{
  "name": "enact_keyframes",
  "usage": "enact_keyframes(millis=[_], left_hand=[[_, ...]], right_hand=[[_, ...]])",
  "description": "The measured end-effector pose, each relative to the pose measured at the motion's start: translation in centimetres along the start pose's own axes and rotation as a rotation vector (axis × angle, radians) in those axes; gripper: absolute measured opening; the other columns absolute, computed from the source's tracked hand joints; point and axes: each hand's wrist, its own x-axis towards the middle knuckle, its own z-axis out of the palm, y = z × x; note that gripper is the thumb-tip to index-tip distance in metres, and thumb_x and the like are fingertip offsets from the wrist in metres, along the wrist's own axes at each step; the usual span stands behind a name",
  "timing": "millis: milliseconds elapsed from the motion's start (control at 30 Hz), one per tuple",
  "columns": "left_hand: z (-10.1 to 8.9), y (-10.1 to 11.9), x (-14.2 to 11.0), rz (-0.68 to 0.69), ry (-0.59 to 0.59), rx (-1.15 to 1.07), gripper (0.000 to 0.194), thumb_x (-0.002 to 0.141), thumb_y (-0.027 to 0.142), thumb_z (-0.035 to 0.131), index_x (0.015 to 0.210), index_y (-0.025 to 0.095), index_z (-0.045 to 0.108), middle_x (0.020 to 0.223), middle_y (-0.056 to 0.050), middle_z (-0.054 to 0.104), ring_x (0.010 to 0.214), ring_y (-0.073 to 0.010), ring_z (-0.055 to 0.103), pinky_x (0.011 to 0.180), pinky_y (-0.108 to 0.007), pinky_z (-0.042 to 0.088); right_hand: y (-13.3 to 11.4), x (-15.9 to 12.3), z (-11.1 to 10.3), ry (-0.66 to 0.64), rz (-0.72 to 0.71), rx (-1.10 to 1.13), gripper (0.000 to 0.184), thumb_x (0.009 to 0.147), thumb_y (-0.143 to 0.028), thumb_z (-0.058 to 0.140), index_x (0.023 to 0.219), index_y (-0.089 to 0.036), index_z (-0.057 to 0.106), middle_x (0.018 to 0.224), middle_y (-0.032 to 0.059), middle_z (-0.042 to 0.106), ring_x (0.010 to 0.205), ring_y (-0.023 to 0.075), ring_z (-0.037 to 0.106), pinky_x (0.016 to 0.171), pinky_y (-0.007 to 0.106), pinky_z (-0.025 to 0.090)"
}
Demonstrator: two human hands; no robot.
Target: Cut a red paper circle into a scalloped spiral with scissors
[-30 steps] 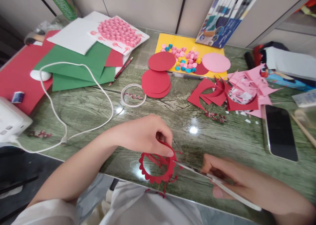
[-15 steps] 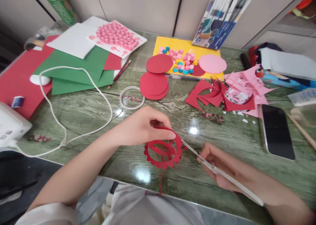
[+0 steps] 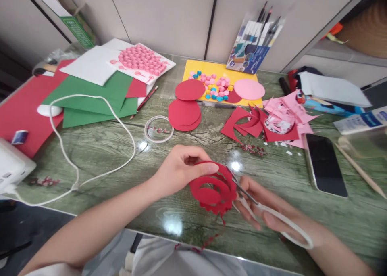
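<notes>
Scissors (image 3: 256, 203) are pairing metal blades (image 3: 247, 193) with smooth, plastic-looking white handles (image 3: 308, 241); the cut red paper (image 3: 207, 196) is showing a matt face; the glossy green tabletop (image 3: 102, 151) is gleaming over its wood-grain pattern; a phone (image 3: 328, 165) is presenting a shiny, glass-like front; a pale wooden stick (image 3: 359, 170) is looking matt.

Red paper (image 3: 208, 195) is pinched in the left hand (image 3: 183, 169), and scissors (image 3: 256, 204) are held at its edge by the right hand (image 3: 267, 197). Beyond, red discs (image 3: 183, 112), tape (image 3: 160, 141) and a phone (image 3: 328, 163) are spread on the table (image 3: 278, 167).
</notes>
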Motion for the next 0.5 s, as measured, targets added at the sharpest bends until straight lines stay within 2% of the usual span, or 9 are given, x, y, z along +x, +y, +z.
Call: enact_keyframes(millis=[167, 267, 333, 500], left_hand=[[0.4, -0.4, -0.1, 0.005, -0.009, -0.001, 0.018, 0.067, 0.023, 0.081, 0.061, 0.014, 0.066, 0.058, 0.003, 0.06, 0.054, -0.008, 0.049, 0.053, -0.02, 0.039], [0.7, -0.7, -0.4, 0.109, 0.083, 0.102, 0.02, 0.072, 0.024, 0.078, 0.061, 0.014, 0.065, 0.058, 0.002, 0.059, 0.056, -0.0084, 0.048, 0.053, -0.021, 0.037], [0.9, -1.1, -0.7, 0.175, 0.151, 0.16, 0.021, 0.075, 0.025, 0.075, 0.061, 0.015, 0.064, 0.058, 0.003, 0.057, 0.055, -0.0084, 0.046, 0.053, -0.021, 0.036], [1.5, -1.9, -0.9, 0.213, 0.219, 0.152, 0.026, 0.078, 0.029, 0.072, 0.06, 0.015, 0.06, 0.056, 0.003, 0.053, 0.053, -0.0082, 0.045, 0.051, -0.021, 0.035]], right_hand=[[0.8, 0.5, 0.0, -0.033, -0.05, 0.072, 0.047, 0.085, -0.067, 0.058, 0.098, -0.026, 0.04, 0.075, -0.0045, 0.04, 0.058, 0.0123, 0.029, 0.054, 0.026, 0.023], [1.4, 0.8, 0.2, -0.084, -0.106, 0.094, 0.049, 0.085, -0.068, 0.056, 0.1, -0.025, 0.039, 0.079, -0.0032, 0.042, 0.057, 0.0116, 0.034, 0.054, 0.026, 0.025], [1.4, 1.0, 0.5, -0.044, -0.073, 0.087, 0.05, 0.084, -0.07, 0.056, 0.099, -0.025, 0.039, 0.085, -0.0007, 0.043, 0.063, 0.0134, 0.037, 0.057, 0.027, 0.028], [1.6, 1.5, 1.4, -0.008, -0.157, 0.127, 0.039, 0.091, -0.062, 0.053, 0.098, -0.026, 0.04, 0.085, -0.0006, 0.044, 0.065, 0.0144, 0.037, 0.058, 0.027, 0.03]])
